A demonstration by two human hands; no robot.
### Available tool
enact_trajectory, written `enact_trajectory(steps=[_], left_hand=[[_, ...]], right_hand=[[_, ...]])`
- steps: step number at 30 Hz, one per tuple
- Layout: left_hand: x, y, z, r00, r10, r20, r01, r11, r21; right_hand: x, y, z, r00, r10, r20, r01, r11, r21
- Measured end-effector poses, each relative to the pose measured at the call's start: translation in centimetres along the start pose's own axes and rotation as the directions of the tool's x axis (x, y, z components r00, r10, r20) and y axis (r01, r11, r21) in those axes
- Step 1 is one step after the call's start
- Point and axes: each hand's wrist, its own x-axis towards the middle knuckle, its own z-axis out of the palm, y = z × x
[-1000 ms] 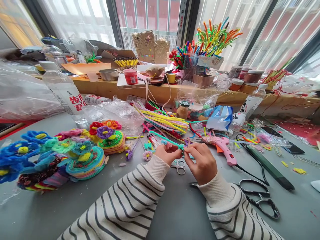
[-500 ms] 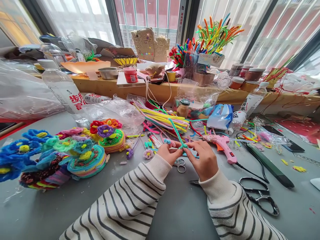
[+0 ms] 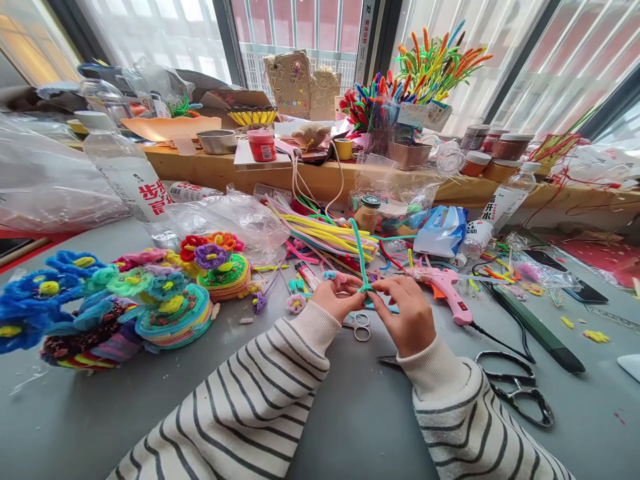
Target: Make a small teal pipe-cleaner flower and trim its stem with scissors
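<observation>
Teal pipe cleaner [image 3: 359, 253] has swung upright from lying flat; left hand [image 3: 337, 300] and right hand [image 3: 406, 319] both pinch its twisted base.

Grey worktop [image 3: 150, 413], left side: stacked pipe-cleaner flower coasters [image 3: 173, 317] beside blue pipe-cleaner flowers [image 3: 35, 300], with a water bottle [image 3: 125, 175] behind them. Centre: yellow pipe-cleaner bundle [image 3: 325, 235], small scissors [image 3: 358, 325] lying flat. Right: pink glue gun [image 3: 445, 293], black scissors [image 3: 520, 393], blue wipes pack [image 3: 443, 230]. Wooden shelf [image 3: 215, 173] at the back carries a metal bowl [image 3: 217, 141] and a red tub [image 3: 261, 145].
</observation>
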Motion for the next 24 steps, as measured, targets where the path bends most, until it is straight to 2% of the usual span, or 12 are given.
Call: enact_trajectory(steps=[9,12,14,16,18,20,22,24], left_hand=[[0.19,0.16,-0.14,0.999,-0.053,0.003,0.053,0.999,0.006],[0.49,0.11,-0.42,0.998,-0.056,0.037,0.057,0.998,-0.027],[0.59,0.11,-0.58,0.998,-0.028,0.054,0.030,0.998,-0.048],[0.54,0.14,-0.63,0.999,0.015,0.052,-0.012,0.998,-0.054],[0.39,0.20,-0.56,0.998,0.041,0.053,-0.038,0.998,-0.045],[0.20,0.27,-0.46,0.996,0.041,0.074,-0.038,0.999,-0.032],[0.05,0.36,-0.42,0.995,0.039,0.094,-0.035,0.999,-0.037],[-0.01,0.45,-0.47,0.992,0.037,0.117,-0.030,0.998,-0.058]], right_hand=[[0.15,-0.17,-0.05,0.984,-0.179,0.028,0.180,0.982,-0.060],[0.06,-0.22,-0.01,0.981,-0.189,0.045,0.192,0.978,-0.084],[-0.06,-0.11,0.06,0.993,-0.114,0.029,0.115,0.993,-0.020],[-0.17,0.10,0.09,0.998,0.051,0.036,-0.056,0.990,0.128],[-0.22,0.30,0.08,0.964,0.242,0.107,-0.263,0.915,0.306],[-0.21,0.39,0.02,0.907,0.360,0.220,-0.421,0.795,0.437],[-0.20,0.36,-0.04,0.867,0.397,0.301,-0.497,0.711,0.496],[-0.27,0.34,-0.02,0.853,0.408,0.327,-0.522,0.682,0.512]])
